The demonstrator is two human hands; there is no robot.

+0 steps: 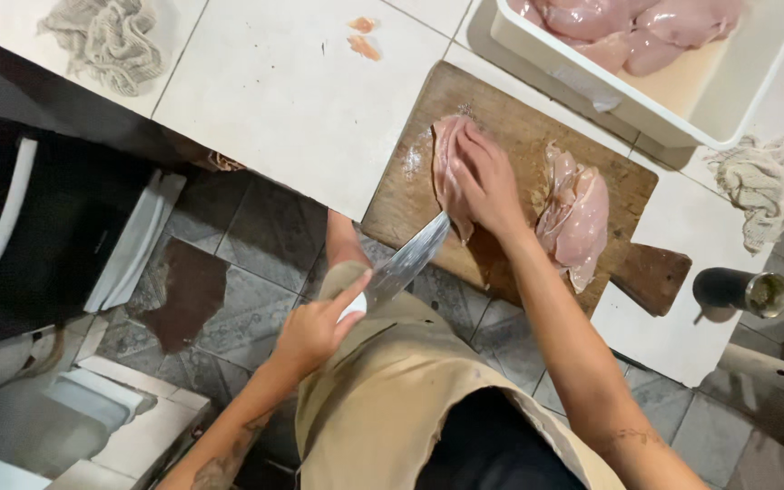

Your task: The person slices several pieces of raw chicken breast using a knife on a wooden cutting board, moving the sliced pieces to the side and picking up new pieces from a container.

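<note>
Seen from above, a person stands at a white tiled counter (283,91), cutting raw chicken on a wooden board. At the far left of the counter lies a crumpled grey rag (106,41). Two small scraps of meat (363,38) sit on the bare tile near the top middle.

Lower down, the left hand (315,328) is closed around the handle of a knife (407,261), index finger stretched along the top. The broad blade angles up and to the right, and its tip enters the near end of a chicken breast (451,172) at the board's front edge.

The cutting board (519,118) lies at an angle, its handle pointing to the lower right. The breast being cut rests on the left half of it. The right hand (487,186) presses flat on that breast, fingers together and laid along the meat, holding it down rather than gripping it.

Just right of the hand, on the same board, sits a pile of chicken pieces (578,213), apart from the breast under the knife.

Above and to the right, a white tub (592,77) holds more raw chicken. Another rag (759,186) lies at the counter's right edge, and below it a dark cylinder-shaped container (741,290) rests on its side.

The person wears a tan apron (392,399).
</note>
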